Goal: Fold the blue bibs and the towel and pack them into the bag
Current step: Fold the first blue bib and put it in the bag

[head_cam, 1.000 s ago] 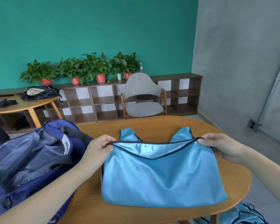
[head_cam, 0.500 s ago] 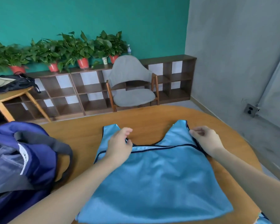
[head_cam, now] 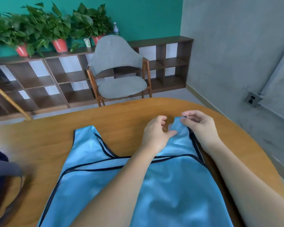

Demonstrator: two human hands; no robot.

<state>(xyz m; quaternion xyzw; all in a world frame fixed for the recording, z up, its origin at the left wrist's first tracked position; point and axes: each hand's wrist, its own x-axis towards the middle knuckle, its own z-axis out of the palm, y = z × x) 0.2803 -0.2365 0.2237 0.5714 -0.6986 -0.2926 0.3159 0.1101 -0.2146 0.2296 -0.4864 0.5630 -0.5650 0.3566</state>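
Observation:
A light blue bib (head_cam: 174,182) with dark trim lies flat on the round wooden table (head_cam: 47,141), shoulder straps pointing away from me. My left hand (head_cam: 156,133) rests on the right strap, thumb and fingers pinching at its tip. My right hand (head_cam: 200,126) pinches the same strap's top edge from the right side. The left strap lies free. A dark blue bag (head_cam: 0,181) shows only as a blurred edge at the far left. No towel is visible.
A grey chair (head_cam: 116,69) with wooden legs stands beyond the table's far edge. Behind it a low wooden shelf (head_cam: 69,76) carries potted plants (head_cam: 59,45). A grey wall with a socket (head_cam: 252,99) is on the right.
The view has shifted right and down, pushing the bag almost out of frame. My left hand moved from the neckline across to the right strap, where both hands now meet.

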